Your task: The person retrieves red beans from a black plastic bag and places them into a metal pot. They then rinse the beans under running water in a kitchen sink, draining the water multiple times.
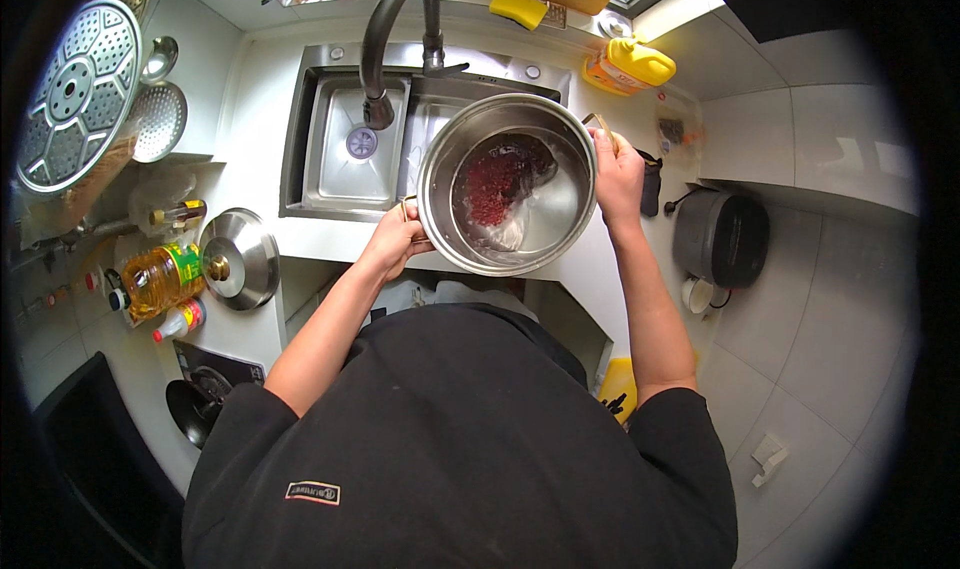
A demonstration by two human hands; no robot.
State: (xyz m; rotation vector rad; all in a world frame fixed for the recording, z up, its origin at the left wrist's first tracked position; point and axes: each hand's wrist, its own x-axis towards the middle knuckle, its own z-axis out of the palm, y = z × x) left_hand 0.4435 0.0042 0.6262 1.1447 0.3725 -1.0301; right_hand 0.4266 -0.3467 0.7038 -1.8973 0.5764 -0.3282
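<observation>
A large stainless steel pot [577, 231] is held up by its two side handles, over the front edge of the sink [300, 138]. My left hand [394, 240] grips the handle on the near left. On the far right, my right hand [619, 168] is closed around the other gold-toned handle [600, 123]. Small dark red beans or grains [495, 190] lie in clear liquid inside the pot, gathered toward its left and back. The pot covers much of the sink's right basin.
A dark pull-down faucet [373, 51] arches over the left basin. Left of the sink are a steel lid [240, 258], an oil bottle [161, 276] and hanging strainers [160, 123]. A yellow jug [630, 65], a sponge [517, 8] and a dark appliance [721, 235] stand toward the right.
</observation>
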